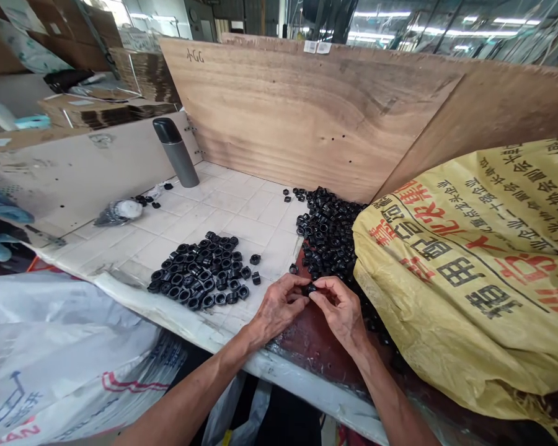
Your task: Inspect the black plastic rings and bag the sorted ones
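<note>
My left hand [283, 305] and my right hand [340, 308] meet over the dark red patch of the tabletop. Between their fingertips they pinch one small black plastic ring-shaped part [309, 288], partly covered by the fingers. Just beyond my hands lies a big heap of similar black parts [328, 229], running along the yellow sack. To the left, a second group of black ring parts [199, 272] is spread in a single loose layer on the pale table. A few single pieces [255, 259] sit between that group and my hands.
A large yellow woven sack [446, 266] fills the right side. Wooden boards [283, 111] wall off the back. A grey bottle with a black lid [177, 155] stands near the back left corner, with a small plastic bag [121, 212] nearby. White sacks [65, 359] hang at the lower left.
</note>
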{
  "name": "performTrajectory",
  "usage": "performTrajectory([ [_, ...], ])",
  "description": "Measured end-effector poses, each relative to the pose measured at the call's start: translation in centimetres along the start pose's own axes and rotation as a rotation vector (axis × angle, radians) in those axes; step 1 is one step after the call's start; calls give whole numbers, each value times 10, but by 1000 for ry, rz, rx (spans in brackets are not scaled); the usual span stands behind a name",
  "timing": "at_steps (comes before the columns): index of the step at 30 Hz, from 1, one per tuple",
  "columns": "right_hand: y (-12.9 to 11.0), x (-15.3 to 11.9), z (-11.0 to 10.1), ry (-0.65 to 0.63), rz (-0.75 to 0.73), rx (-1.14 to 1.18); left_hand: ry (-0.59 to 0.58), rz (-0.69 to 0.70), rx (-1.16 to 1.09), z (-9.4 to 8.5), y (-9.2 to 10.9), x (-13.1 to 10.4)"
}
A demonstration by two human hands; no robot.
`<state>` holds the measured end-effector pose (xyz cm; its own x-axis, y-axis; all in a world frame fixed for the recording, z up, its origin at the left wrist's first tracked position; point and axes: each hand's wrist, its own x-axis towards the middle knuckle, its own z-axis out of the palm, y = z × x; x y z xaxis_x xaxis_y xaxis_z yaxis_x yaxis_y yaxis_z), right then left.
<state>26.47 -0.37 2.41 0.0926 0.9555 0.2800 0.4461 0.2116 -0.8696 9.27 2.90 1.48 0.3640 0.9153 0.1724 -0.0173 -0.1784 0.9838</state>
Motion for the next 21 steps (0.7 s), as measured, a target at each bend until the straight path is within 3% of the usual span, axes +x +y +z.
performTrajectory([
  [9,-3,-1,-2,11,-56,-58,-7,-218,-299,-1,14,5],
  [13,2,-3,0,58,-60,-71,-15,-180,-301,-1,15,3],
  [21,1,-4,2,109,-256,-216,18,-90,-208,-2,13,0],
])
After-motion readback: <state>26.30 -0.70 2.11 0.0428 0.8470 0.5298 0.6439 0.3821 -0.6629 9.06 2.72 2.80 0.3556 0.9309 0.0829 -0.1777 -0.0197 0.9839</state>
